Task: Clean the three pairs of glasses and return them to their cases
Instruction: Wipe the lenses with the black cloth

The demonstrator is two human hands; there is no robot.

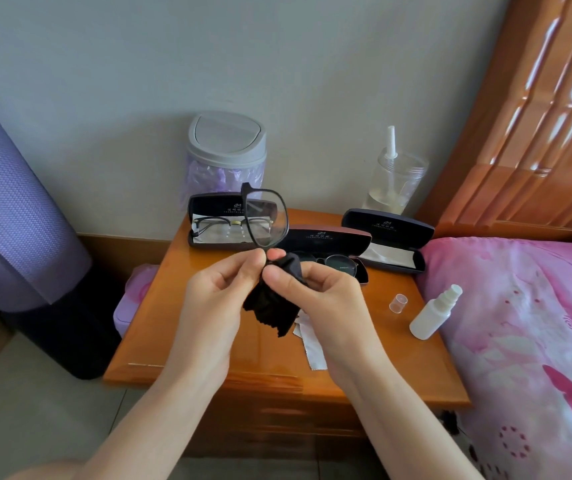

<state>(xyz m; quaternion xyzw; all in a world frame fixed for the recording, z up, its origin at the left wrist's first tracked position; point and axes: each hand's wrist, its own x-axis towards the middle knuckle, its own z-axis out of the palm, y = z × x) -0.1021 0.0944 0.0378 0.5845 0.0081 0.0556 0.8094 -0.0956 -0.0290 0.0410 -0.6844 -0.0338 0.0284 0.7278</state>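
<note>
Black-framed glasses [265,219] are held on end above the desk [180,323], one lens up and clear of the fingers. The lower lens is hidden behind the black cloth [277,301].

Left grip [218,289]: thumb and fingers pinching the frame at its lower part.
Right grip [315,289]: clenched on the black cloth, thumb pressing it onto the lower part of the glasses. The rest of the cloth hangs down between the hands.

Cases, all three open, in a row at the back of the desk:
- left case [208,206], black: gold-bridged glasses [232,226] lying inside on a pale liner.
- middle case [329,237], maroon shell: round dark glasses [341,267] inside, partly hidden by the right grip.
- right case [388,226], dark: only a pale cloth [388,255] is visible inside.

Other items:
- white cloth [314,351] flat on the desk, under the right wrist.
- white spray bottle [429,317] lying at the right edge of the desk, just beside the pink bed cover [519,323], nozzle bare.
- clear cap [398,303] on the desk near the bottle, not touching it.
- grey swing-lid bin [225,143] with a purple liner behind the left case.
- clear jar [397,183] with a white nozzle behind the right case, some liquid at the bottom.
- wooden headboard [537,116] far right, purple roll [11,209] far left.
</note>
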